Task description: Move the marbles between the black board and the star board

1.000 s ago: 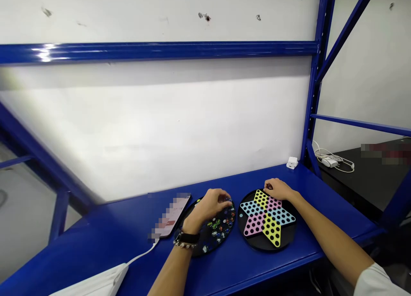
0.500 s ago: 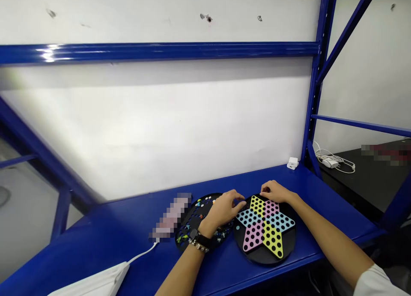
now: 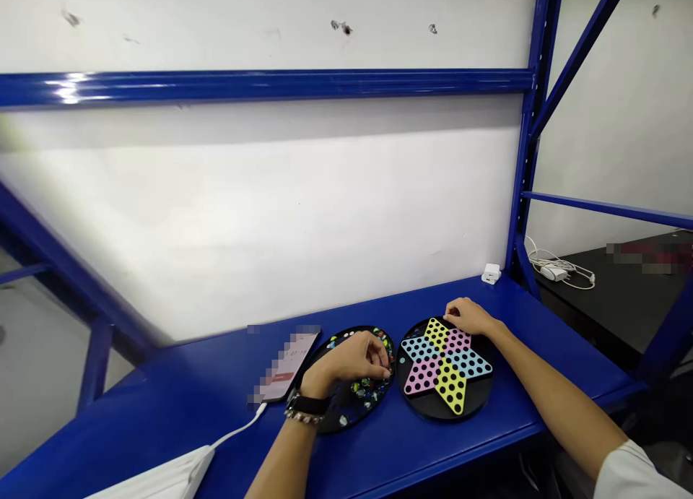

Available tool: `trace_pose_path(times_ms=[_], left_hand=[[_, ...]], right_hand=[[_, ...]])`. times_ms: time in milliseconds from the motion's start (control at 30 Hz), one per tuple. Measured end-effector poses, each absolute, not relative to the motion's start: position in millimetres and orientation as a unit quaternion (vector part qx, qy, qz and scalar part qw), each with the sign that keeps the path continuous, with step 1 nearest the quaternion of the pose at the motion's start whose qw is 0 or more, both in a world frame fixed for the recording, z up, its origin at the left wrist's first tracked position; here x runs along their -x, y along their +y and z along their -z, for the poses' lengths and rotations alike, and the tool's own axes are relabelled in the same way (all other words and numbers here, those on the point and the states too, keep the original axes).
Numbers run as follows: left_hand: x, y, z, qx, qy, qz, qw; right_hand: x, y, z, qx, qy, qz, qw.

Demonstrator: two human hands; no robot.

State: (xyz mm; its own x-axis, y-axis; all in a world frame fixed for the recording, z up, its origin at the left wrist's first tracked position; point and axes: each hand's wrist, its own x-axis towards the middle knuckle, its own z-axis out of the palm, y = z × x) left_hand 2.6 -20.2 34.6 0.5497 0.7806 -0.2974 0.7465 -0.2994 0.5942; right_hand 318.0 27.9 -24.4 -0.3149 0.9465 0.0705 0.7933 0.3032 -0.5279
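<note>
A round black Chinese checkers board [image 3: 479, 396] lies on the blue table, bearing a star of yellow, pink and light-blue points full of holes. At its far rim is my right hand [image 3: 466, 316], fingers closed on the edge. Left of the board sits a round black tray [image 3: 342, 405] with many small coloured marbles [image 3: 368, 393]. My left hand [image 3: 354, 356], with a dark watch and a beaded bracelet on its wrist, is over this tray. Its fingers are curled in towards the thumb; anything between them is hidden.
A phone [image 3: 286, 365] lies left of the tray, with a white cable running to a white device [image 3: 157, 479] at the front. A white charger [image 3: 491, 273] stands near the back right. Blue rack posts [image 3: 522, 181] and a white wall [image 3: 303, 217] border the table.
My left hand has pulled back left from between board and tray, and its fingers have curled. The board has turned slightly clockwise and shifted away, with my right hand staying at its far rim.
</note>
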Motion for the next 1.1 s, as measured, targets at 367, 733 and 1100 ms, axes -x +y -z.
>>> trace_pose_path(times_ms=[367,733,1100], left_hand=[[-10.0,-20.0,-22.9,-0.807,0.499,-0.013,0.317],[-24.3,-34.0,-32.9,-0.818,0.536,0.013,0.208],[-10.5,-29.2,-30.8,-0.824,0.507,-0.003,0.253]], right_hand=[[-319.8,29.4,25.4,0.549,-0.788,-0.202,0.192],[-318.7,27.0,23.2,0.55,-0.787,-0.207,0.186],[-320.8,30.3,28.0,0.542,-0.79,-0.211,0.193]])
